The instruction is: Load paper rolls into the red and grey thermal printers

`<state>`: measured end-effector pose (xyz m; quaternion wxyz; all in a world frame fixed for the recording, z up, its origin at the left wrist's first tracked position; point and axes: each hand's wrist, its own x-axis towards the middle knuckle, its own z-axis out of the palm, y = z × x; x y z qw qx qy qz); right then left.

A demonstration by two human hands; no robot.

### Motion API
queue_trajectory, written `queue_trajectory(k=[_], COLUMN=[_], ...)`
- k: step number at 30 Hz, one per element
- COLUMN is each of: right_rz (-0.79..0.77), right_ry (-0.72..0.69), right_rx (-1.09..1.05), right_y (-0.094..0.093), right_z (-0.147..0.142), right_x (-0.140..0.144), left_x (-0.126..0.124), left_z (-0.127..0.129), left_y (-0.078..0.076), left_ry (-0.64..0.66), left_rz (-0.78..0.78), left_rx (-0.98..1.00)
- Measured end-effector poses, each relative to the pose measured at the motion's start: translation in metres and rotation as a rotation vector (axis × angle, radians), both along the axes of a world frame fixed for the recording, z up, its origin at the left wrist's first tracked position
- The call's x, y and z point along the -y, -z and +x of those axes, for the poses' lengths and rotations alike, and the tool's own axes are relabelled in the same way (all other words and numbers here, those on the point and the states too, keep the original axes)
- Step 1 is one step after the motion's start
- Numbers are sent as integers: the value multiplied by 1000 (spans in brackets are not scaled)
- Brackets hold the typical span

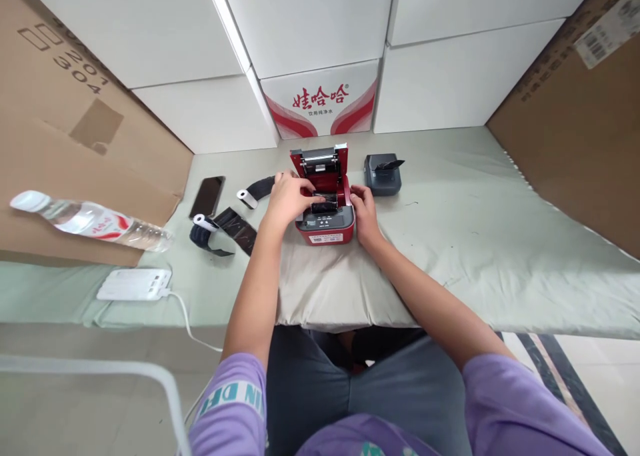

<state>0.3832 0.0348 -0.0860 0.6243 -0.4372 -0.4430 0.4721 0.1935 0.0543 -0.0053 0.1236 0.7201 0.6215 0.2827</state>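
A small red-and-black label printer [327,220] stands in front of me with its lid [320,159] raised. Inside its compartment lies a shiny black roll [324,207]. My left hand [287,200] reaches in from the left, its fingertips closed on the roll. My right hand [366,215] holds the printer's right side, with its fingers behind the casing. Just beyond my left fingers runs a dark strip [261,187] that ends at a white roll core [247,199]. To the right of the printer sits a dark grey device [383,175] with a black strip poking from its top.
Left of me lie a phone [207,197], another white core [205,223] with dark strip, a black sheet [237,230], a water bottle [100,221] and a white power bank [134,285] with a cable. White boxes [320,103] line the back; cardboard cartons [90,169] flank the cloth-covered surface [450,236].
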Motion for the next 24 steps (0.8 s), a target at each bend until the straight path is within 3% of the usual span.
queue_trajectory(k=[4,7,10,12,15,17,20,22,24], right_rz=[2,-3,-3,-8,-18,-16,-3,6,8], right_ry=[3,3,-7,-12,-11,-4,-1,-8,-14], right_rx=[11,18,2,-15,-22,-14,-5,2,10], right_y=[0,-1,-2,-2,-1,-1,1,3,5], right_z=[1,1,2,1,1,1,1,1,1], right_x=[0,1,2,2,1,0,-1,-2,-2], left_x=[-9,-9,-7,-4,7,18,32,37,41], left_z=[1,-16,-29,-25,-4,8,13,10,6], left_y=[-3,-16,-37,-50,-60,-60,-55,-51,-46], left_ry=[29,75,55,36,138,215,344,416,448], left_rz=[-38,-37,118,269,328,277,50,-107,-154], left_rx=[-74,-7,205,309,246,153,56,59,91])
